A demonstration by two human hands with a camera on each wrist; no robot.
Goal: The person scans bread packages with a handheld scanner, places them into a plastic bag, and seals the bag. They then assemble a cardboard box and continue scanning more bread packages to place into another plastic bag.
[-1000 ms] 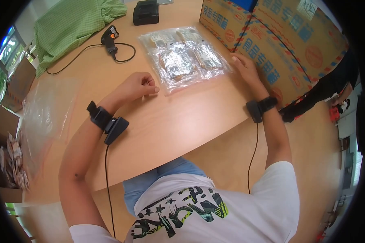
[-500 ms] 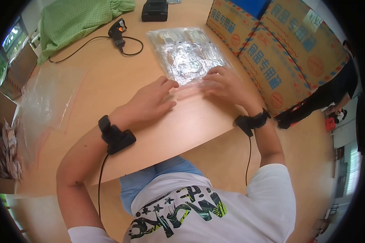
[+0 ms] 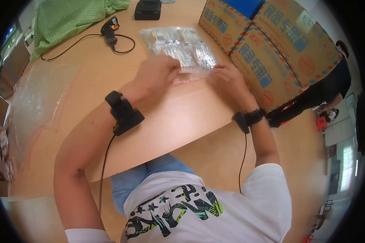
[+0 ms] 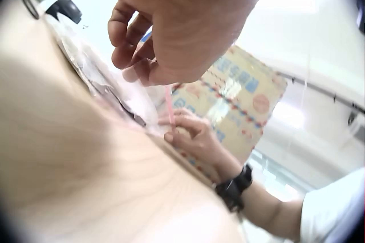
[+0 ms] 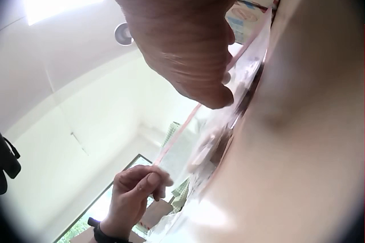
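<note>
A clear plastic bag [image 3: 186,43] with several flat packets inside lies on the table, its pink-edged opening towards the person. My left hand [image 3: 156,75] pinches the near edge at its left end, lifted off the table. In the right wrist view the pink strip [image 5: 178,135] runs from the left hand [image 5: 134,194] across to the right. Thumb and fingers of my right hand [image 3: 230,82] grip the same edge at its right part, close over the tabletop. The right hand [image 4: 194,137] also shows in the left wrist view, low beside the bag.
Stacked cardboard boxes [image 3: 267,52] stand along the table's right side. A corded handheld scanner [image 3: 110,32], a black device [image 3: 147,10] and a green checked cloth [image 3: 75,22] are at the back. Another clear bag [image 3: 44,97] lies flat at left. A person in dark clothes [image 3: 312,97] is beyond the boxes.
Both hands have come in to the bag's near edge, the right one from beside the boxes. Since half a second ago the left hand has risen with the edge and the fingers have closed on it.
</note>
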